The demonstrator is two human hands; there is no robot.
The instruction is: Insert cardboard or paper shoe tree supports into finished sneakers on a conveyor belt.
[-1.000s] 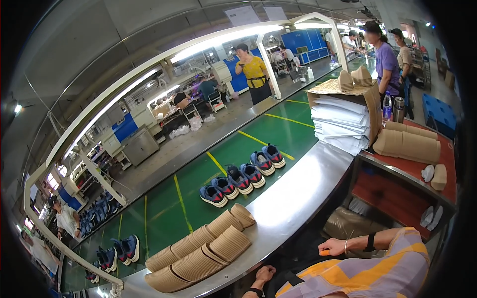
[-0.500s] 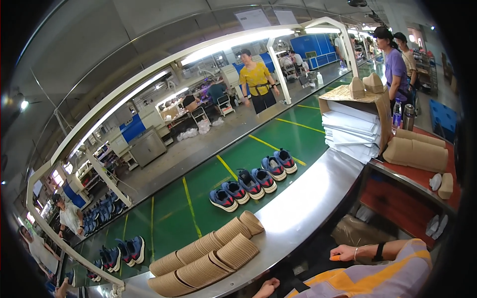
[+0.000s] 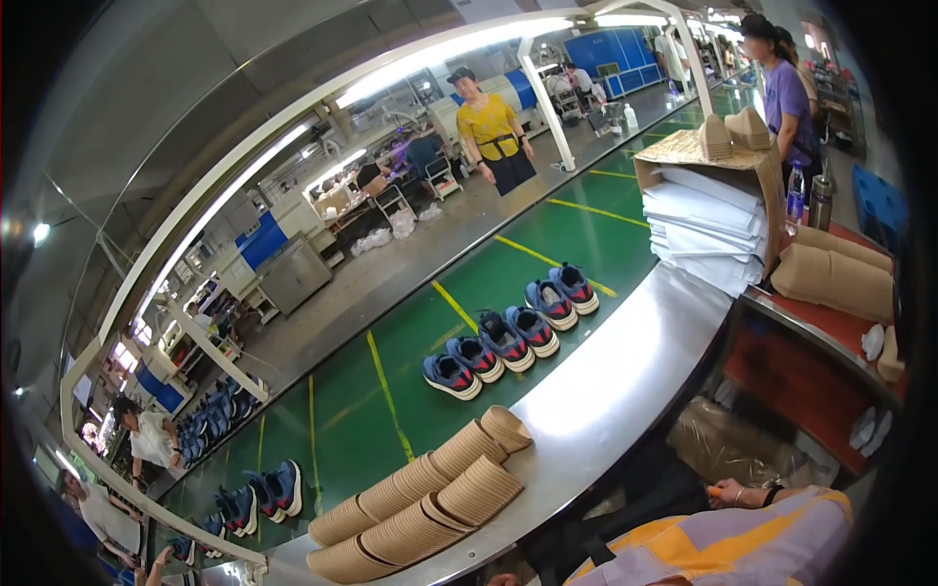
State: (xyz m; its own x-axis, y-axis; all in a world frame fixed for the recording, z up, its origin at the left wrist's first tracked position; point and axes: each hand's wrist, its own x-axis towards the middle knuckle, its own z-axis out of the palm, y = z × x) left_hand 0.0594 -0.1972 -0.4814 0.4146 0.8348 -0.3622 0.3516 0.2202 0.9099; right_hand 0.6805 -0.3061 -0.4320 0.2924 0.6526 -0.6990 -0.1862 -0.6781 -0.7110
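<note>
Left hand (image 3: 503, 580) has sunk nearly out of view — whether it or the right hand (image 3: 726, 493) grips, I cannot tell.

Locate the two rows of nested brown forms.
In the head view, the rows of nested brown forms lie left of centre near the bottom, along the metal ledge, nearer the wearer than the blue shoes on the green belt.

Our right hand (image 3: 726, 493) hangs low and close to our body, fingers loosely curled and pointing left, with our right wrist (image 3: 754, 497) roughly level behind it. Only a sliver of our left hand (image 3: 503, 580) shows at the lower edge, its fingers hidden.
</note>
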